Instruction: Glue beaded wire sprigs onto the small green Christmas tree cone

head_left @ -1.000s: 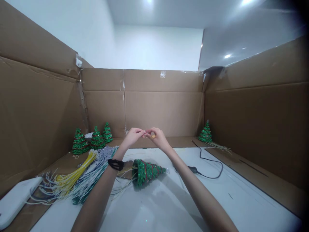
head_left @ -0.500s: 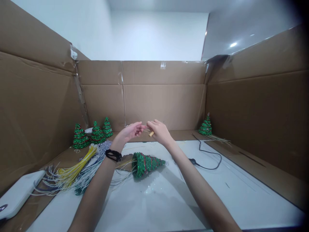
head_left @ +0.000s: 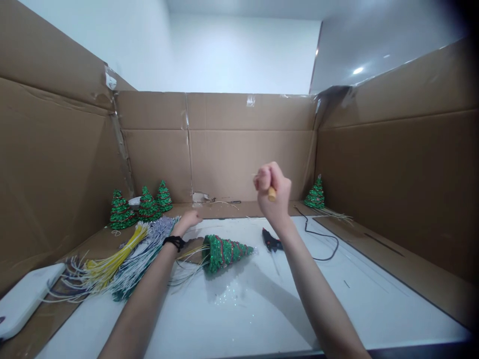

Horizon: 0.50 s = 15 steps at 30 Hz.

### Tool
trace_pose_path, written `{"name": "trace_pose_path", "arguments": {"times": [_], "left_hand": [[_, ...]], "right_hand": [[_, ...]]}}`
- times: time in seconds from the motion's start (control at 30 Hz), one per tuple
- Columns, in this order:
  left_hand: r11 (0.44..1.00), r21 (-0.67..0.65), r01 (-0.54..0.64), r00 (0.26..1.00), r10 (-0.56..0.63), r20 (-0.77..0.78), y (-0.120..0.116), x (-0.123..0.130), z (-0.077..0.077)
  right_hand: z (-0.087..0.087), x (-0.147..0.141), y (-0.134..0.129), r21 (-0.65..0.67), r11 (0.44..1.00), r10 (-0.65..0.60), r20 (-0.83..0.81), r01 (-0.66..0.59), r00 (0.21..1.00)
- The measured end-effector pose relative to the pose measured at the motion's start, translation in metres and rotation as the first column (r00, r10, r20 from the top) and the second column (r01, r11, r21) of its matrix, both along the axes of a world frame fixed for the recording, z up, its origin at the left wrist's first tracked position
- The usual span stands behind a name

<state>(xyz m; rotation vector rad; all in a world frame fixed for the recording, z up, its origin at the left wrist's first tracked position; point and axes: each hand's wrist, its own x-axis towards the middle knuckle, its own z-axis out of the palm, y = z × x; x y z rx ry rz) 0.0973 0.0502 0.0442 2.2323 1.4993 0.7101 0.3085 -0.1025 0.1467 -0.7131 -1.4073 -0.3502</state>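
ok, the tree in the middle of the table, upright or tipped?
Tipped. The tree lies on its side on the white table, tip pointing right, wires trailing from its base toward the left hand.

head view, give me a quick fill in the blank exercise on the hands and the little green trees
1. The right hand is raised in a fist around a small ____-coloured stick.
2. The green tree nearest the hands lies on its ____ on the white table.
3. The left hand, with a black band at the wrist, reaches toward the bundle of ____ and white wires.
4. By the left cardboard wall stand ____ upright trees.

Missing words: tan; side; yellow; three
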Motion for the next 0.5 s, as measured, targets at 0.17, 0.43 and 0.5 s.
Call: {"name": "trace_pose_path", "arguments": {"times": [0.17, 0.43, 0.5], "left_hand": [[0.994, -0.032, -0.103, 0.977, 0.095, -0.192, 0.016, -0.006, -0.036], [0.995, 0.030, -0.093, 0.969, 0.098, -0.227, 0.023, 0.004, -0.053], [0.997, 0.045, -0.065, 0.980, 0.073, -0.183, 0.024, 0.002, -0.052]], "right_hand": [[0.012, -0.002, -0.044, 0.288, 0.957, 0.064, -0.273, 0.018, 0.960], [-0.020, 0.026, 0.045, -0.559, 0.731, -0.331, 0.210, 0.390, 0.920], [-0.032, 0.034, 0.067, -0.763, 0.483, -0.220, 0.368, 0.429, 0.903]]}}
